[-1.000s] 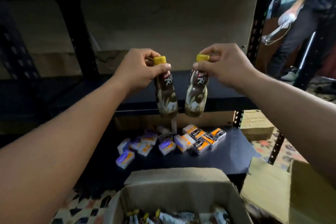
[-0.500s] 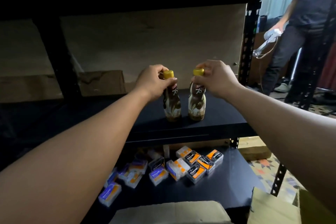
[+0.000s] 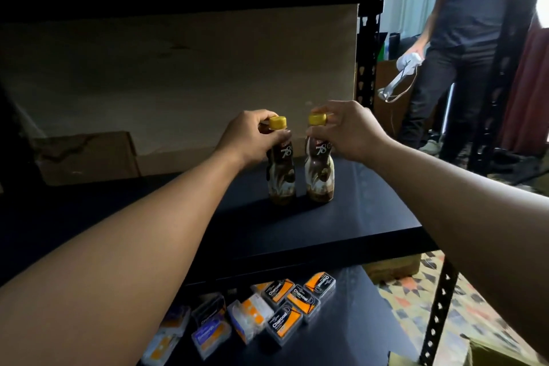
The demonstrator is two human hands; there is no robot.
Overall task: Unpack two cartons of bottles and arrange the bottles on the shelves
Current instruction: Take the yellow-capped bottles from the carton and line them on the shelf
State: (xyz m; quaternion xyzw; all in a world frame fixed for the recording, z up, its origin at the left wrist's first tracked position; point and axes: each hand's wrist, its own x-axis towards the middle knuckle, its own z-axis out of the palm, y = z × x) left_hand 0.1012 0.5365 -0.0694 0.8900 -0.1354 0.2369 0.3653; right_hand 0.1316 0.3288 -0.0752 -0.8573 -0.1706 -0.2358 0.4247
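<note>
The left hand is pinching the left bottle at its neck, and the right hand is pinching the right bottle likewise. They're gripping high so both are standing upright, side by side, on the black shelf. Bases are probably resting down, though shadow is hiding the contact.

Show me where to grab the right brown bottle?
Take the right brown plastic bottle by its narrow neck just under the yellow cap, coming from above and the right: it stands upright, and the left brown bottle crowds its left side.
</note>
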